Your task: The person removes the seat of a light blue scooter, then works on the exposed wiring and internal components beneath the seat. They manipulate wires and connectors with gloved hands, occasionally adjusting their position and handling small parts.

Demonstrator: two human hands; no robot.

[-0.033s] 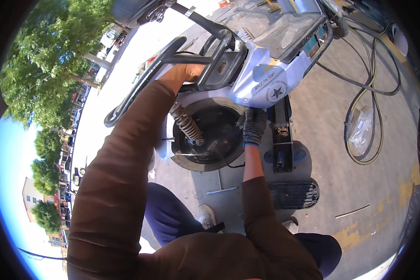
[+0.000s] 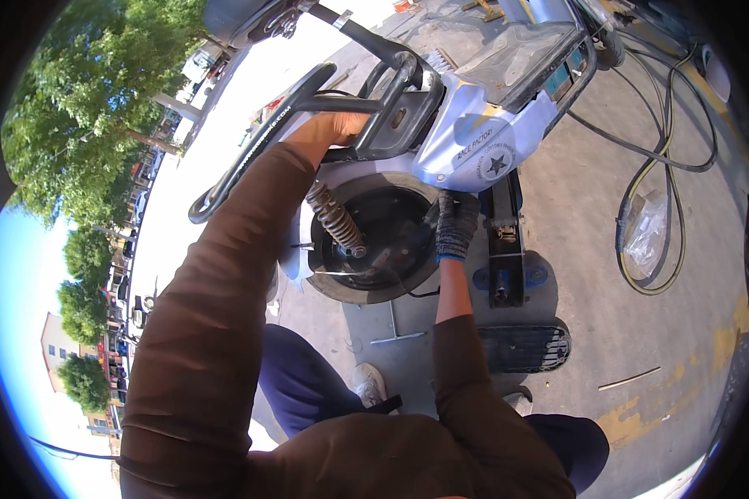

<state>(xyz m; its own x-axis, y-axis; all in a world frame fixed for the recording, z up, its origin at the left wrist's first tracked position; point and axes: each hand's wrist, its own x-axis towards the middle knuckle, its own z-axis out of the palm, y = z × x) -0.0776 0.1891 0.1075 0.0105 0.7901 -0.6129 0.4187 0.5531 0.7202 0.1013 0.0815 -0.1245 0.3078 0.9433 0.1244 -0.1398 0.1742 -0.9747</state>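
A silver scooter body panel sits above the rear wheel, which has a coil shock across it. My left hand, bare, reaches beneath the black tubular rack; its fingers are largely hidden there. Just below the panel, my right hand, in a dark knit glove, has bent fingers pressed together at the wheel's upper right; what they hold is hidden. A black jack with blue wheels stands right beside that hand.
Coiled hoses and a clear plastic bag lie on the pavement at right. A black oblong part, a metal T-bar and a thin strip are near my feet. Trees and parked vehicles line the left.
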